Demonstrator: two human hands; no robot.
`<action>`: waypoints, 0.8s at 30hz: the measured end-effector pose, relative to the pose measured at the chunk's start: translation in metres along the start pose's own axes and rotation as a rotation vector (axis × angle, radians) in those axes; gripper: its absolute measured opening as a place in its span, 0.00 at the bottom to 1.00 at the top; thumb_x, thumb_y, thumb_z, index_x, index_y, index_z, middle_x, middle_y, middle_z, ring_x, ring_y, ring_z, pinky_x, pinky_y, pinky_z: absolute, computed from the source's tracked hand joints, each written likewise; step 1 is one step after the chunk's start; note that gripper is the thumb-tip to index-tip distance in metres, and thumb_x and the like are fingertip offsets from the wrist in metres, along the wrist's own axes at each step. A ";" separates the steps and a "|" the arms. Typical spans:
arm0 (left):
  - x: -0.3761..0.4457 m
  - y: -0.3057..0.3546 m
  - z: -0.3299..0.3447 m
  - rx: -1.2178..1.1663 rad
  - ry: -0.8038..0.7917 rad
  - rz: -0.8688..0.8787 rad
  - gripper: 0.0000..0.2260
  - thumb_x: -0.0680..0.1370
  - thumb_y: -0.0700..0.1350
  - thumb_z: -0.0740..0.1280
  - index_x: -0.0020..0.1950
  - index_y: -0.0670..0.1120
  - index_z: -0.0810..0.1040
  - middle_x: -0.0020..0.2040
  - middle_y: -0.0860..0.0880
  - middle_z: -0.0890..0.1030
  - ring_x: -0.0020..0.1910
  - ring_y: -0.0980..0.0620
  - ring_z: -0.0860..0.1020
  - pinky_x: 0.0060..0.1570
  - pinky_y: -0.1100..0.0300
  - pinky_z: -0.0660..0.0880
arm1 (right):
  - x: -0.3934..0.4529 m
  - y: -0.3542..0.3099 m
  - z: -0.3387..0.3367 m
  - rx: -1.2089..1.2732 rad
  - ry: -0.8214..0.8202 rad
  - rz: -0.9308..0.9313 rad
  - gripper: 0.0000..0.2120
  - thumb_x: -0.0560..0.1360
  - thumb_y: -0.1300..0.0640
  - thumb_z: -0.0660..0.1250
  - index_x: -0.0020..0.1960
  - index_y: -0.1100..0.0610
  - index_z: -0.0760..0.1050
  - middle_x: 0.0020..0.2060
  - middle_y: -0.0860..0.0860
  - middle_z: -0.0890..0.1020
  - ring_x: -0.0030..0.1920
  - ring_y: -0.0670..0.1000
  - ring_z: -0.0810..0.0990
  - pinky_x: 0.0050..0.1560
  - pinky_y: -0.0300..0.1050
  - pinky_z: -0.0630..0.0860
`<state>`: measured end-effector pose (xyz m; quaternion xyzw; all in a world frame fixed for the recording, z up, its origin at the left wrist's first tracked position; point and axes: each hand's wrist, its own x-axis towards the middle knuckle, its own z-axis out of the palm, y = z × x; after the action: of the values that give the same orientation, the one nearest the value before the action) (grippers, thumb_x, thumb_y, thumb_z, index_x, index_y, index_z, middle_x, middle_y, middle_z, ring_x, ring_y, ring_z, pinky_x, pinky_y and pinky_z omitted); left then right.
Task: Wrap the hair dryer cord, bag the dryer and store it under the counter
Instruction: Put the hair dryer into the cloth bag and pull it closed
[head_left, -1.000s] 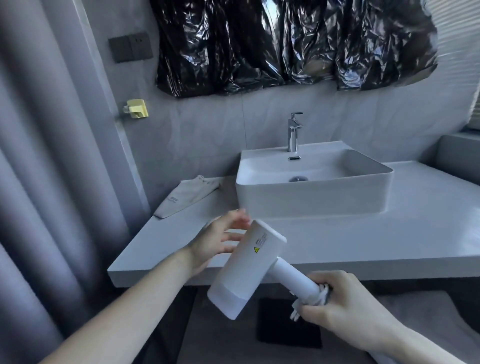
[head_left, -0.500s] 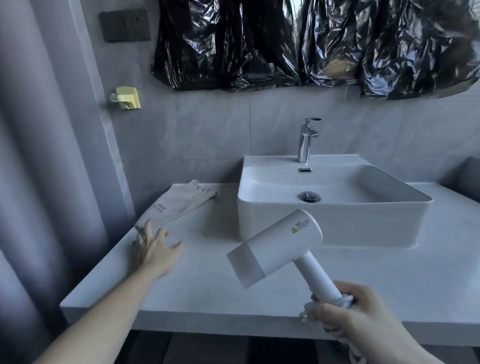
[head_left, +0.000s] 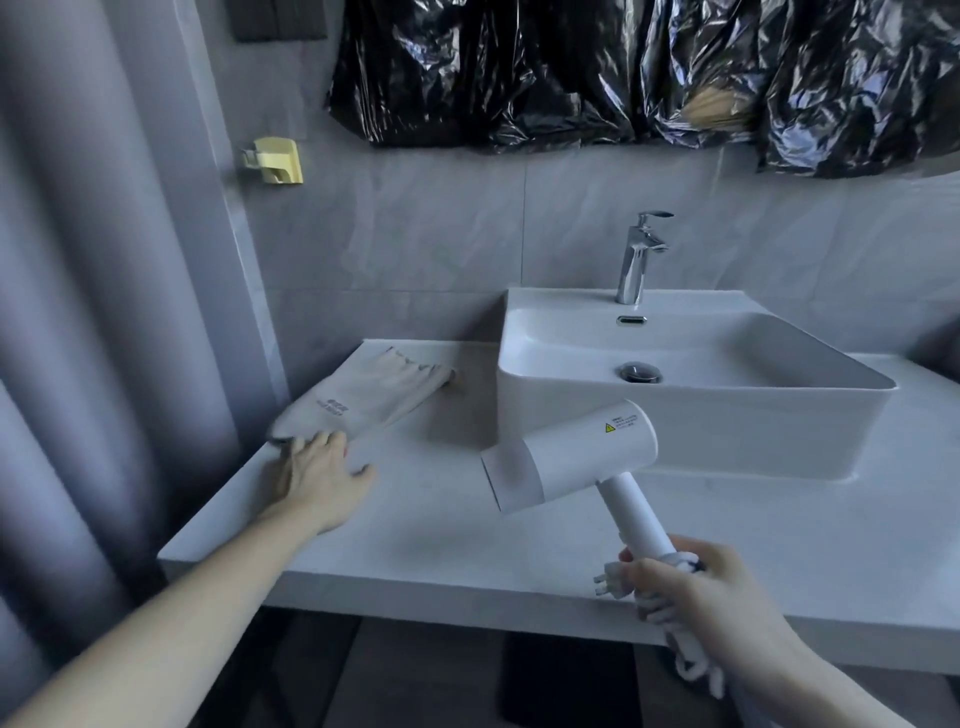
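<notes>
Item 1, hair dryer (head_left: 571, 457): white, held above the front of the surface (head_left: 467, 519), just before the basin. Its barrel is tilted, the open nozzle end turned toward your left, the handle running down and right into your right hand (head_left: 711, 597). A small warning label shows on the barrel's rear.

Item 2, cord (head_left: 675, 613): white, bunched in loops at the base of the handle, a few turns hanging below your palm. The plug (head_left: 608, 578) juts out to the left of your fingers.

Item 3, right-hand grip: your fingers are curled round the lower handle and the bundled cord together.

Item 4, left hand (head_left: 317, 478): stretched out over the left part of the surface, fingers nearly straight and spread, tips touching the near corner of the bag. Nothing is gripped.

Item 5, bag (head_left: 363, 400): pale cloth, lying flat on the surface left of the basin, gathered mouth toward the wall, small printed mark near the lower end.

Item 6, fixtures: white rectangular basin (head_left: 675, 415) seated on the surface; chrome tap (head_left: 636, 260) at its back edge; black plastic sheeting (head_left: 623, 73) hung across the wall above; a yellow holder (head_left: 275, 160) on the wall at left.
</notes>
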<state>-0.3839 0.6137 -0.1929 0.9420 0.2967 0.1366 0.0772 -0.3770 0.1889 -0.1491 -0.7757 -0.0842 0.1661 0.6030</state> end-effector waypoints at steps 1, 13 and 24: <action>-0.019 -0.007 -0.004 -0.030 0.027 0.061 0.13 0.79 0.57 0.65 0.52 0.48 0.74 0.56 0.47 0.81 0.61 0.39 0.75 0.58 0.47 0.71 | -0.005 0.000 -0.002 0.001 -0.005 -0.005 0.09 0.74 0.61 0.78 0.43 0.67 0.82 0.30 0.52 0.79 0.32 0.51 0.75 0.37 0.44 0.74; -0.140 -0.104 -0.067 -0.039 -0.158 0.153 0.14 0.76 0.42 0.68 0.47 0.64 0.75 0.34 0.54 0.77 0.42 0.63 0.79 0.43 0.57 0.76 | -0.084 0.022 -0.010 -0.048 -0.113 -0.022 0.11 0.75 0.57 0.76 0.39 0.62 0.81 0.31 0.51 0.78 0.28 0.48 0.71 0.28 0.38 0.68; -0.078 0.107 -0.059 -0.195 -0.233 0.091 0.20 0.75 0.62 0.65 0.63 0.53 0.79 0.68 0.49 0.73 0.69 0.42 0.76 0.64 0.50 0.75 | -0.105 0.027 -0.026 -0.014 -0.094 0.005 0.12 0.75 0.59 0.78 0.42 0.67 0.80 0.29 0.50 0.77 0.30 0.49 0.71 0.34 0.40 0.72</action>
<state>-0.4056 0.4849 -0.1286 0.9520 0.2279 0.0580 0.1958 -0.4677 0.1237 -0.1531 -0.7714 -0.1119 0.2032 0.5925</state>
